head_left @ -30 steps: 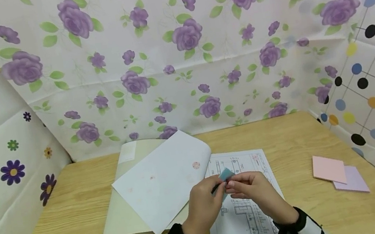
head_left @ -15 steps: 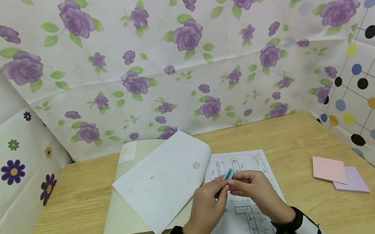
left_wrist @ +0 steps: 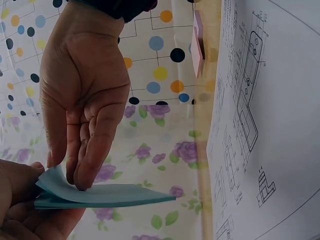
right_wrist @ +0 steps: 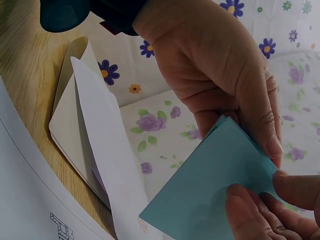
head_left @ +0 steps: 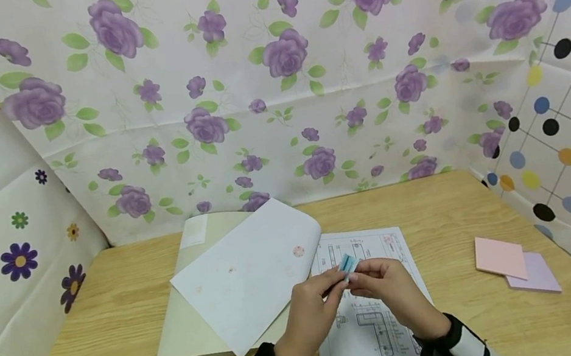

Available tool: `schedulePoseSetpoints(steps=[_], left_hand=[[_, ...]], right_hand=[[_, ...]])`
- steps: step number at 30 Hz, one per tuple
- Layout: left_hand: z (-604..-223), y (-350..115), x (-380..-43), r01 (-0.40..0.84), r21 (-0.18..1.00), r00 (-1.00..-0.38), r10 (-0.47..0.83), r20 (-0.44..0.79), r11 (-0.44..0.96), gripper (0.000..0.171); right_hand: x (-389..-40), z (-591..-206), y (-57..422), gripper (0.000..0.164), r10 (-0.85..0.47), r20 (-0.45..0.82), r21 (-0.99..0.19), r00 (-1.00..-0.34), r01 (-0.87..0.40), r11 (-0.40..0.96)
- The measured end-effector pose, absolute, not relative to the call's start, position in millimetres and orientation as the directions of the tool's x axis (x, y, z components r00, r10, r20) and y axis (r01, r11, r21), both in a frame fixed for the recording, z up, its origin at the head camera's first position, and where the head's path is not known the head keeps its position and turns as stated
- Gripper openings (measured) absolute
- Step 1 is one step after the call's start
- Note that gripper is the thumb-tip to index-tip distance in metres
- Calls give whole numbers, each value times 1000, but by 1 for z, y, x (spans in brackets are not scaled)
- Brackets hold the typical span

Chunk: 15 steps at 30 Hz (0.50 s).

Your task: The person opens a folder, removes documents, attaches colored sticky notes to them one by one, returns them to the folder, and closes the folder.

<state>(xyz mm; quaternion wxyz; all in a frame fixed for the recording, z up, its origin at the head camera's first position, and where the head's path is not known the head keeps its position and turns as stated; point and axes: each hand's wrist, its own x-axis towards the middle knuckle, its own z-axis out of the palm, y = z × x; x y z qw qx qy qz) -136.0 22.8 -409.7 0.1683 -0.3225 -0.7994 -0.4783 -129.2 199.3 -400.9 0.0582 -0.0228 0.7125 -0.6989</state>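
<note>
Both hands are raised over the printed drawing sheet point(head_left: 362, 339), holding a small blue-green pad of sticky notes point(head_left: 349, 263). My left hand point(head_left: 308, 313) grips the pad with the thumb on one side and fingers on the other. Across from it, my right hand point(head_left: 393, 291) pinches the pad's edge. In the left wrist view the pad point(left_wrist: 115, 199) appears edge-on, with its top sheet curling up at one end beside the right fingertips point(left_wrist: 85, 179). The right wrist view shows the pad's flat teal face point(right_wrist: 200, 185), partly covered by fingers.
A cream folder point(head_left: 176, 336) lies left of the drawing, with a white sheet point(head_left: 251, 281) askew on top. At right on the wooden table point(head_left: 433, 205), a pink note pad point(head_left: 499, 257) overlaps a lilac one point(head_left: 541, 275). Patterned cloth point(head_left: 260, 83) encloses the back and sides.
The blue-green pad has turned and tilted between the fingers, so its edge and layered sheets now show toward the head camera. The hands shifted only slightly.
</note>
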Motion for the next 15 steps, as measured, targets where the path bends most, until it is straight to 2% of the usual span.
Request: schedulePoseSetpoints(steps=[9, 15], left_hand=[[-413, 16, -139, 625, 691, -780, 310, 543, 362, 18], [-410, 11, -141, 599, 694, -798, 217, 563, 400, 36]], right_hand=[[-130, -401, 199, 17, -55, -108, -992, -993, 104, 68], [-128, -403, 201, 12, -42, -73, -992, -996, 68, 104]])
